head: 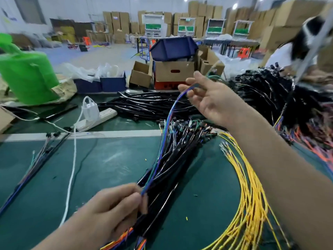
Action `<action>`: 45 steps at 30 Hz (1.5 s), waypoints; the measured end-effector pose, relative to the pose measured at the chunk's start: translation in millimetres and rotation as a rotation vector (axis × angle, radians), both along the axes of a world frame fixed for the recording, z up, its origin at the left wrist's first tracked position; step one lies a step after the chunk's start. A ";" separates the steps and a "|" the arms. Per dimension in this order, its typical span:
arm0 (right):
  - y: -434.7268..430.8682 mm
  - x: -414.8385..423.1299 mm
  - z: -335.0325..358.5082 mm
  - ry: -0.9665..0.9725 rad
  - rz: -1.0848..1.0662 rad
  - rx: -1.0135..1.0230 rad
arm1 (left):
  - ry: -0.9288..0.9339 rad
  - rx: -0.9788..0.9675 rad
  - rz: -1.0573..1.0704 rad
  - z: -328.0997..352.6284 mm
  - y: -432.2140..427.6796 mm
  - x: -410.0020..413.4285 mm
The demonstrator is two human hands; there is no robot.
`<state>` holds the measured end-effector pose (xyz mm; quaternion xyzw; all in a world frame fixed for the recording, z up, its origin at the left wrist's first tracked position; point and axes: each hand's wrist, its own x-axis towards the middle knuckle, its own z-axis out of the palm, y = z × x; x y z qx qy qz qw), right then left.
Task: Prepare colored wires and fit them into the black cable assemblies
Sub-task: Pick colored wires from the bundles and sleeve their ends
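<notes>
right hand (207,101): fingers pinch the blue wire (167,123) at its far end, raised to draw it taut | left hand (115,213): fingers clamp its near end against the black cable assemblies (180,152) on the worktop (108,168), probably steadying it for threading | yellow wires (250,195): fanned beside, within reach

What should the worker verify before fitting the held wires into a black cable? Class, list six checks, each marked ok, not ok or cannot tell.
1. Right hand pinches the far end of the blue and green wires: ok.
2. Left hand pinches their near end: ok.
3. Wires run unknotted between the hands: ok.
4. Wire tips undamaged: cannot tell, blurred.
5. One cable separated from the black cable assemblies: cannot tell.
6. Yellow wires lie clear of the held wires: ok.
</notes>
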<state>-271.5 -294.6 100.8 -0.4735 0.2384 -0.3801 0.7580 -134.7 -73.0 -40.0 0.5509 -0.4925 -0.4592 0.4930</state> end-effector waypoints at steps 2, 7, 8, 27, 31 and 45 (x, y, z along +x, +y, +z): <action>-21.3 3.2 0.5 0.041 -0.092 -0.059 | 0.193 -0.023 -0.074 14.4 -27.6 -35.9; -47.2 -61.4 -85.9 1.200 -0.277 -0.643 | 0.452 0.105 -0.099 -17.8 -83.6 -72.0; -47.4 -80.3 -102.9 1.422 -0.268 -0.684 | 0.496 0.158 -0.066 -19.9 -90.4 -77.9; -37.4 -125.8 -121.5 0.199 -0.389 -0.164 | 0.547 0.090 -0.095 -47.0 -101.0 -83.8; -21.6 -109.5 -138.2 0.083 -0.375 -0.179 | 0.528 0.152 -0.105 -46.6 -98.7 -85.2; -23.0 -117.6 -145.0 -0.127 -0.455 0.079 | 0.490 0.122 -0.066 -50.9 -97.0 -83.5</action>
